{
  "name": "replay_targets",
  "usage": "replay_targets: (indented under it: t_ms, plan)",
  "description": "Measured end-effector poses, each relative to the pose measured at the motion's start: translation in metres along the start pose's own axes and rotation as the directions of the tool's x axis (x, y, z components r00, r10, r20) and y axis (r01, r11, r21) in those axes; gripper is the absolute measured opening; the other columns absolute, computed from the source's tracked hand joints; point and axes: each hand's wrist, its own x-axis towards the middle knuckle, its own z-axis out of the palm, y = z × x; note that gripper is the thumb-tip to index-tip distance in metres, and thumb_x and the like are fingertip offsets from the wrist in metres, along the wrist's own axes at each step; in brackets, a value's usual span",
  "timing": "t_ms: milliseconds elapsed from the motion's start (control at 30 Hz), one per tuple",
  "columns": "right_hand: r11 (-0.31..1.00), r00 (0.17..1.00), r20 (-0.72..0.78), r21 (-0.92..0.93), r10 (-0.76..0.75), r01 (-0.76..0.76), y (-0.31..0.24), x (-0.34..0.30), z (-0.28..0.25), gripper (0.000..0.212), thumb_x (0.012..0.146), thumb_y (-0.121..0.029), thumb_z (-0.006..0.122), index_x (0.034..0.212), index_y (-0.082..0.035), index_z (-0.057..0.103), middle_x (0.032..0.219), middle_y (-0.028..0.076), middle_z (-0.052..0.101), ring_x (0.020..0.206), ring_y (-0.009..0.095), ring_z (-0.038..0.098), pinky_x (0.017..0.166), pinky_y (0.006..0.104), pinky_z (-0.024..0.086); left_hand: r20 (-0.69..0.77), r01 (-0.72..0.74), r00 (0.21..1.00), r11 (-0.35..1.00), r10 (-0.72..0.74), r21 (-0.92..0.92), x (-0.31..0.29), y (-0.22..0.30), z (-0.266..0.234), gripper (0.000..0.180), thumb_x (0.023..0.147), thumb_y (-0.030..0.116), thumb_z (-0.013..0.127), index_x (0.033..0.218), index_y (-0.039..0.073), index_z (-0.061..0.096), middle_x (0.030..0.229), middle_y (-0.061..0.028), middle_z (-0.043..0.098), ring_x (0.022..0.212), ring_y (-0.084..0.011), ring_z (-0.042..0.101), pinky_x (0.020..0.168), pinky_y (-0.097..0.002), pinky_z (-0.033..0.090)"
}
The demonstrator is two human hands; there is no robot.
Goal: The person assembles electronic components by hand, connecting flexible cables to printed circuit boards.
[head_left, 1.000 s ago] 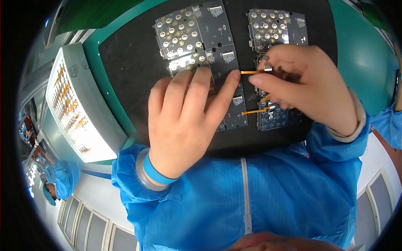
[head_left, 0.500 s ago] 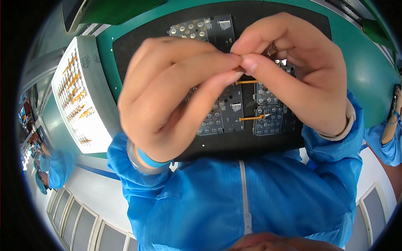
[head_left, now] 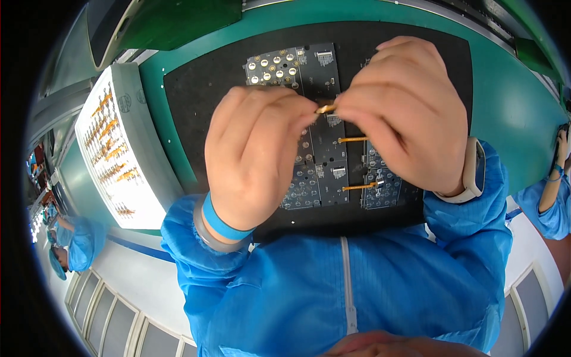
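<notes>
left hand (head_left: 256, 152) + right hand (head_left: 410, 119) pinching a gold strip (head_left: 325, 109) | ends hidden, kinda blurry | circuit boards (head_left: 329, 152) partly blocked

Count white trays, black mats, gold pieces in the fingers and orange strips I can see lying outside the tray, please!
White tray: 1
Black mat: 1
Gold piece in the fingers: 1
Orange strips lying outside the tray: 2
Total: 5

No legible txt anywhere, incl. PCBs (head_left: 326, 146)
</notes>
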Motion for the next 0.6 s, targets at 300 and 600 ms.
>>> replay_targets:
  t_ms: [300, 600]
  plan:
    - [0.975, 0.976, 0.010, -0.062, 0.215, -0.214, 0.016, -0.004, 0.004, 0.015, 0.071, 0.000, 0.070, 0.084, -0.005, 0.064, 0.081, 0.006, 0.061, 0.080, 0.022, 0.056, 0.075, 0.0319, 0.042, 0.097, 0.139, 0.979, 0.930, -0.182, 0.340, 0.001, -0.003, -0.011, 0.014, 0.070, -0.002, 0.068, 0.080, 0.001, 0.059, 0.081, -0.0097, 0.060, 0.074, -0.0274, 0.055, 0.065, -0.0362, 0.043]
    - [0.981, 0.983, 0.029, -0.081, 0.181, -0.178, 0.020, -0.005, 0.007, 0.015, 0.071, 0.000, 0.070, 0.083, -0.006, 0.064, 0.080, 0.004, 0.061, 0.080, 0.021, 0.056, 0.076, 0.0323, 0.041, 0.236, 0.037, 0.967, 0.967, -0.099, 0.251, -0.003, 0.002, 0.003, 0.042, 0.071, -0.004, 0.064, 0.113, 0.004, 0.062, 0.121, -0.0129, 0.056, 0.113, -0.0313, 0.053, 0.093, -0.0387, 0.043]
